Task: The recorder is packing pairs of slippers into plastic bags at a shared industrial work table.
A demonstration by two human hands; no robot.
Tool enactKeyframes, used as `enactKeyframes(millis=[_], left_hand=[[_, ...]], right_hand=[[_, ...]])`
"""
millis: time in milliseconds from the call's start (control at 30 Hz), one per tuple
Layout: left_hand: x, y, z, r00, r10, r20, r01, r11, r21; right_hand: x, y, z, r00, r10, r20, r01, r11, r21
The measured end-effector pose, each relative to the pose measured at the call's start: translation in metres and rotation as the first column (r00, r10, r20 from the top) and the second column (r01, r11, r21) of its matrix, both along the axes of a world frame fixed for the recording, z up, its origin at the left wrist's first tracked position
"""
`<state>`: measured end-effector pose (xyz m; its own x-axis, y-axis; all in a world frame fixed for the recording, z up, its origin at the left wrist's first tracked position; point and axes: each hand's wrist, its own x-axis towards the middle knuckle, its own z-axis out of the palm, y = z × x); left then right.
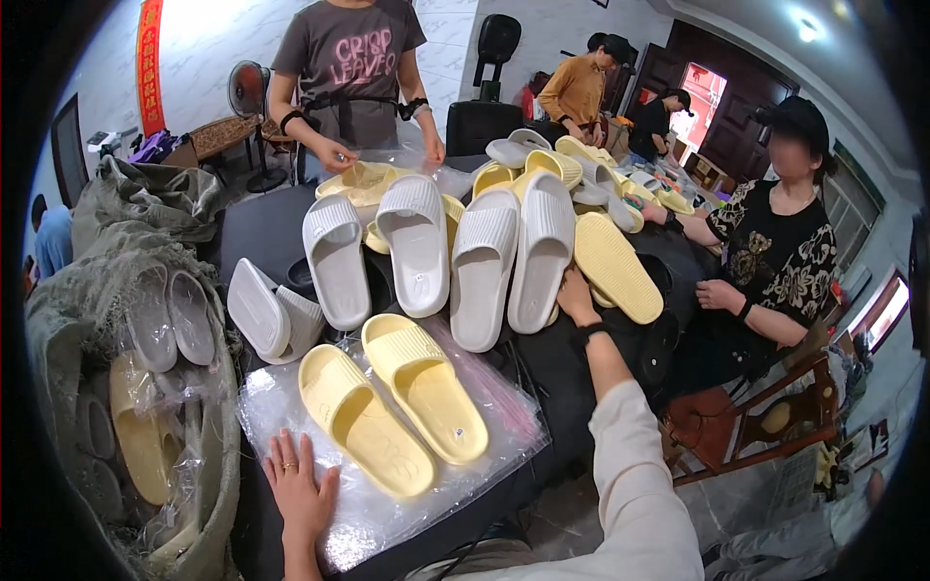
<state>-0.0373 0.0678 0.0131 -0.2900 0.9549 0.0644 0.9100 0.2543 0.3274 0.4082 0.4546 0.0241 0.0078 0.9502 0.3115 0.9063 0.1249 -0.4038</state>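
My left hand lies flat with its fingers spread on the left edge of a clear plastic bag. On that bag, a yellow slide sandal and its mate, another yellow slide, lie side by side, toes pointing away from me. My right hand reaches forward to the pile, between a grey slide and an upturned yellow slide. Its fingertips are tucked in among the sandals, so its grip is hidden. Left of it lie another grey slide and a grey pair.
A woven sack with bagged slides stands at the left. Two tilted grey slides lie near the table's left edge. Across the table a person handles a yellow slide. Another person is at the right, near a wooden chair.
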Motion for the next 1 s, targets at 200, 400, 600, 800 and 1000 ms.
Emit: enactKeyframes(millis=[200,400,600,800,1000], left_hand=[[-0.002,-0.001,0.004,1.0,-0.001,0.003,0.001,1.0,-0.006],[0.002,0.004,0.007,1.0,-0.025,-0.01,0.025,1.0,-0.013],[0.0,0.003,0.005,1.0,-0.006,-0.028,0.005,1.0,-0.03],[-0.002,0.003,0.0,0.998,-0.033,-0.048,0.032,0.999,-0.015],[-0.003,-0.002,0.004,1.0,-0.007,-0.029,0.006,0.999,-0.04]], right_hand=[[-0.003,-0.143,-0.001,0.964,0.211,-0.16,-0.149,0.931,0.332],[0.059,-0.207,-0.003,0.887,-0.461,-0.01,0.442,0.844,0.302],[0.122,-0.171,-0.038,0.652,-0.748,-0.125,0.726,0.663,-0.184],[0.107,-0.127,-0.011,0.631,-0.775,-0.015,0.775,0.63,0.057],[0.106,-0.079,0.021,0.725,-0.688,-0.013,0.687,0.723,0.074]])
